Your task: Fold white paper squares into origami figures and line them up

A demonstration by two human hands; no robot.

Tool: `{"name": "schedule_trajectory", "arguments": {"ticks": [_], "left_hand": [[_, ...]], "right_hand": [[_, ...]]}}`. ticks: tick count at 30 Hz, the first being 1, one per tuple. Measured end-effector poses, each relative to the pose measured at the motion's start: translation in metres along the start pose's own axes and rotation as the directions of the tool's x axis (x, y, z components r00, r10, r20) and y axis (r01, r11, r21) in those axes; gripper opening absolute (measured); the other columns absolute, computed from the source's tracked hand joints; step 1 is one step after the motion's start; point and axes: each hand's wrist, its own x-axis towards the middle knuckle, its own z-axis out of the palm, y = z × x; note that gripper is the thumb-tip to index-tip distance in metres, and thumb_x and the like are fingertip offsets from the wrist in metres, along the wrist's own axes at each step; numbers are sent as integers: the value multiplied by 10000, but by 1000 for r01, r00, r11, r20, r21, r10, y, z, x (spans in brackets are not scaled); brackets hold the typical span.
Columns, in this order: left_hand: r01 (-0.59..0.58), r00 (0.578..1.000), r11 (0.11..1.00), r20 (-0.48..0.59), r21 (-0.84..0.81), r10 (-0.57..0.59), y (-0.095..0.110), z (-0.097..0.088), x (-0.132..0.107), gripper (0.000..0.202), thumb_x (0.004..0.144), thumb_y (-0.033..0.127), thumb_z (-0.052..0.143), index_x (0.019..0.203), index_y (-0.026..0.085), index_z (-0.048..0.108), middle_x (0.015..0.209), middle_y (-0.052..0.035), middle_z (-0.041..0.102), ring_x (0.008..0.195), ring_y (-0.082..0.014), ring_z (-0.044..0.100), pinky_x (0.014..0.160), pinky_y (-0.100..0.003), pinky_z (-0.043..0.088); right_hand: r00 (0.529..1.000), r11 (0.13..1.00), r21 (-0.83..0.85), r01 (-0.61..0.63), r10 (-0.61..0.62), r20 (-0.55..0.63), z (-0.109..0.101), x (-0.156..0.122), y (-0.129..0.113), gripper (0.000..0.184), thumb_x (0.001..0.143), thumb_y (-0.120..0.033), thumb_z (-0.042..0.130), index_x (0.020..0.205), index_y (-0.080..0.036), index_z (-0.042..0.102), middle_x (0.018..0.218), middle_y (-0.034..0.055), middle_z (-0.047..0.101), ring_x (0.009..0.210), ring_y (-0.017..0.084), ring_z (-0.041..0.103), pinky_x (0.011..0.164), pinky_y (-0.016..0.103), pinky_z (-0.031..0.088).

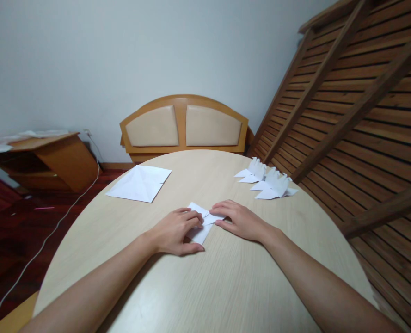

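**Folded paper held flat under both hands**

A small white folded paper [199, 235] is observed lying flat on the round, pale wood-grain worktop [208, 286]. It is taken as the reference point for all that follows.

The left hand [175, 231] is laid palm-down over the left part of the folded paper. Its fingers [191, 216] are extended with a slight curl and pressed onto the sheet, and the thumb is set along the paper's near edge. Nothing is gripped or lifted.

The right hand [242, 221] is laid over the right part of the folded paper. Its fingers [222, 206] are stretched out flat and released, with the tips pressed on the paper's right-hand flap. The fingertips of the two hands are brought close together over the paper's centre. One white corner is exposed beyond the fingertips and another beside the left thumb.

To the far left of the folded paper, well apart from it, a larger creased sheet [139, 183] is noted, lying open and flat. To the far right, also apart, a cluster of finished folded figures [267, 181] is recorded, with raised points.

Straight beyond the folded paper, past the worktop's rim, a padded wooden backrest [184, 125] is seen against the wall. Right of the paper, a slatted wooden frame [358, 106] is leaned at an angle. Far to its left, a low wooden cabinet [52, 157] and a pale cable [52, 231] on the floor are noted.
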Motion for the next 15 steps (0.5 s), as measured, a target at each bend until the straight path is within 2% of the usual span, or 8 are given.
{"name": "schedule_trajectory", "arguments": {"ticks": [4,8,12,15], "left_hand": [[38,999,999,-6,35,-38,2,2,1,384,881,525,621,1034,175,590,1091,-110,663,1018,-273,641,1047,-463,446],[36,999,998,-12,53,-36,1,3,0,340,901,439,601,1116,176,584,1177,-117,646,1084,-277,627,1090,-472,412],[28,1000,998,-11,55,-27,1,3,0,355,876,405,618,1142,171,603,1206,-122,640,1098,-286,625,1090,-476,413],[26,1000,999,-13,43,-25,3,2,2,325,851,353,621,1118,167,613,1179,-117,645,1079,-280,626,1071,-461,433]], "right_hand": [[1000,998,66,10,-10,-6,-3,-1,-5,350,908,-261,656,1259,-249,660,1234,81,653,1125,226,615,986,380,493],[999,990,135,31,-26,-41,-4,-3,-8,367,887,-164,621,1241,-250,665,1307,78,611,1153,208,617,994,352,496],[997,996,76,55,-51,-52,-2,-2,-7,381,881,-103,568,1199,-268,697,1287,68,641,1165,214,616,1004,377,491],[997,998,14,65,-64,-41,0,-1,-5,329,903,-135,584,1169,-275,718,1262,60,672,1153,219,620,1005,392,487]]}}
